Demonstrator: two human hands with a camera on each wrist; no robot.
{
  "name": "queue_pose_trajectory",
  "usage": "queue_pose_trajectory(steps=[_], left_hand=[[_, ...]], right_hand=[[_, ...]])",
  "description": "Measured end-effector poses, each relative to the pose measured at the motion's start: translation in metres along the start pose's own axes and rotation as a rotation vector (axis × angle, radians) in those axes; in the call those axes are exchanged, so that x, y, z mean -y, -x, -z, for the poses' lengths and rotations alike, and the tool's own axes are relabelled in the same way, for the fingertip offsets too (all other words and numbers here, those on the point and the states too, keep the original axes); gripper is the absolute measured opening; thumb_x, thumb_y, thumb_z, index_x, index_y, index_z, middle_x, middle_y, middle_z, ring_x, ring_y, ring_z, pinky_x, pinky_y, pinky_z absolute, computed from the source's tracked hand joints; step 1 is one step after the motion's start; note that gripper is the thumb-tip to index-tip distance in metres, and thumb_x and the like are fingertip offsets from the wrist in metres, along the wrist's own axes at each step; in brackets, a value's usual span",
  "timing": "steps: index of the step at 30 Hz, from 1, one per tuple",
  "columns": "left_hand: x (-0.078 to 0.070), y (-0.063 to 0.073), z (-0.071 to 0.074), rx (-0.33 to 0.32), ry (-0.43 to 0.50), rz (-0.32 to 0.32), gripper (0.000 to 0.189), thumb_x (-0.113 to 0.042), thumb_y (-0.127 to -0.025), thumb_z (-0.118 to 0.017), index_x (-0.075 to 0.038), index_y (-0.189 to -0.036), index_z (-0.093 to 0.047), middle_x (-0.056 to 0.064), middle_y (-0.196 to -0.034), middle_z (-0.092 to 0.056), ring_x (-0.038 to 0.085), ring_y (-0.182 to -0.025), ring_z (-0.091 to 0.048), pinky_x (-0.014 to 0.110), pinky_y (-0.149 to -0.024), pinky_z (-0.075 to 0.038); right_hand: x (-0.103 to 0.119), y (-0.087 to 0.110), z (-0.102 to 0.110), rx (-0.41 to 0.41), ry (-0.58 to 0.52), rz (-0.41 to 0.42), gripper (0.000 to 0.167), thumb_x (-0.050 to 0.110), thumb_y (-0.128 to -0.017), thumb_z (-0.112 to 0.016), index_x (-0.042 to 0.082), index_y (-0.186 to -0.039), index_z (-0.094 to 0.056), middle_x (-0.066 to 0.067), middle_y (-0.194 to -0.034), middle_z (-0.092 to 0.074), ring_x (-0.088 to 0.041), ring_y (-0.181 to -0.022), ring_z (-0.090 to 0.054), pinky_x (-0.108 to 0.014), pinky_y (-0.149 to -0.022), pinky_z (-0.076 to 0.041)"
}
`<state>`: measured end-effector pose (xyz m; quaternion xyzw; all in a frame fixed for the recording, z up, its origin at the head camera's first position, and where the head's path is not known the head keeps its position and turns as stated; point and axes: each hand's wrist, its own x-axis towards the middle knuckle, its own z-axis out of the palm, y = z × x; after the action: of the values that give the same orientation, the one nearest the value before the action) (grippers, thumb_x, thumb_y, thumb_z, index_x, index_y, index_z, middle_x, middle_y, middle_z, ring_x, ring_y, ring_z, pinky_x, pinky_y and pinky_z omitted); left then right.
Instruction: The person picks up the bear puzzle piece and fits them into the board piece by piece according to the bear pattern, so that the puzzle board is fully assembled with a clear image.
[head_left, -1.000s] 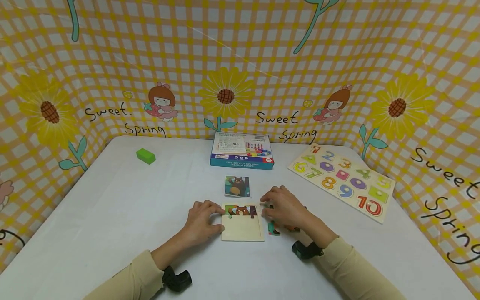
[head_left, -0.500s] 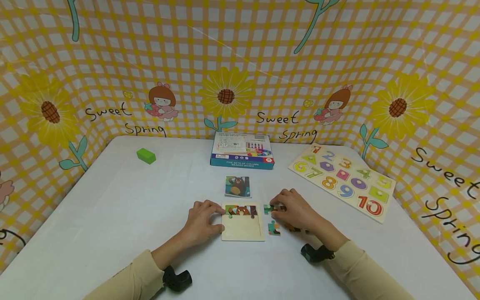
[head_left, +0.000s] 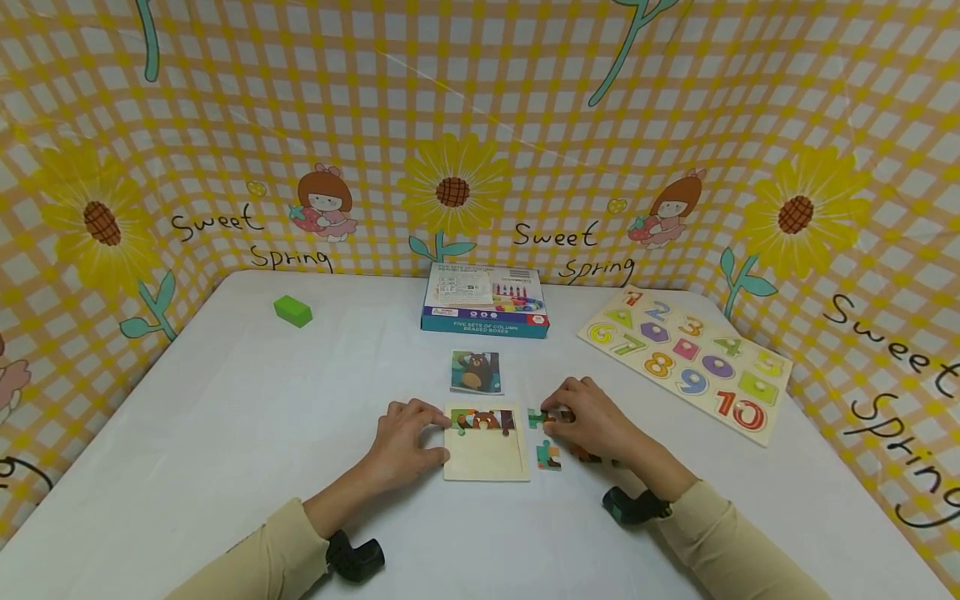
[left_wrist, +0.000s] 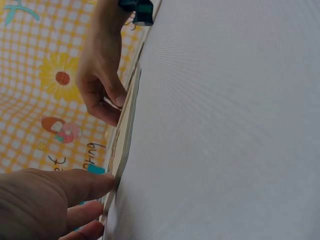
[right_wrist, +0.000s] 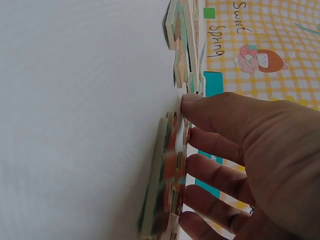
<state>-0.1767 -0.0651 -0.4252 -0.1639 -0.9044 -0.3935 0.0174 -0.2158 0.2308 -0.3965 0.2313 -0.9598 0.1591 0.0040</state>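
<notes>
**Right hand (head_left: 592, 421) shifting back among the loose pieces**

Compared with a second ago, the right hand is sitting farther right, away from the puzzle tray (head_left: 480, 460). Its fingertips are touching a brown piece (head_left: 558, 414); whether they are pinching it, I cannot tell. The left hand (head_left: 405, 446) is spreading thumb and fingers against the tray's left edge. The tray, lying on the bench's (head_left: 225, 433) near side, is holding only its far row (head_left: 483, 420), so choosing is probably preceding placing.

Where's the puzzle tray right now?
In the head view, the tray lies below the picture's middle, just nearer than the bear card. The left hand touches its left edge, and loose pieces lie to its right.
</notes>
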Motion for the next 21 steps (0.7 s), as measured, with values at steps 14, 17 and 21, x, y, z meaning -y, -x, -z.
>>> queue_pose_trajectory(steps=[14,17,21], left_hand=[[0.000,0.000,0.000,-0.003,-0.005,-0.006,0.031,-0.013,-0.072,-0.077,-0.012,-0.102,-0.068,0.005,-0.110,-0.059,0.027,-0.106,-0.042,0.052,-0.091,-0.030],[-0.001,0.000,0.001,-0.003,-0.006,-0.004,0.031,-0.013,-0.072,-0.077,-0.013,-0.102,-0.068,0.005,-0.110,-0.059,0.027,-0.106,-0.042,0.052,-0.091,-0.030],[-0.001,0.001,0.001,0.001,-0.004,0.000,0.031,-0.013,-0.072,-0.077,-0.013,-0.103,-0.068,0.005,-0.110,-0.059,0.028,-0.107,-0.042,0.053,-0.091,-0.030]], right_hand=[[0.002,-0.002,0.001,0.018,-0.047,-0.040,0.027,0.027,-0.082,-0.071,0.010,-0.102,-0.070,-0.002,-0.098,-0.062,-0.016,-0.088,-0.044,-0.028,-0.073,-0.039],[0.004,-0.001,0.003,0.014,-0.063,-0.028,0.027,0.028,-0.082,-0.071,0.010,-0.104,-0.070,-0.002,-0.099,-0.062,-0.017,-0.090,-0.045,-0.029,-0.074,-0.040],[0.010,-0.001,0.005,0.013,-0.097,-0.014,0.027,0.027,-0.083,-0.070,0.011,-0.104,-0.070,-0.002,-0.102,-0.063,-0.018,-0.093,-0.047,-0.030,-0.075,-0.041]])
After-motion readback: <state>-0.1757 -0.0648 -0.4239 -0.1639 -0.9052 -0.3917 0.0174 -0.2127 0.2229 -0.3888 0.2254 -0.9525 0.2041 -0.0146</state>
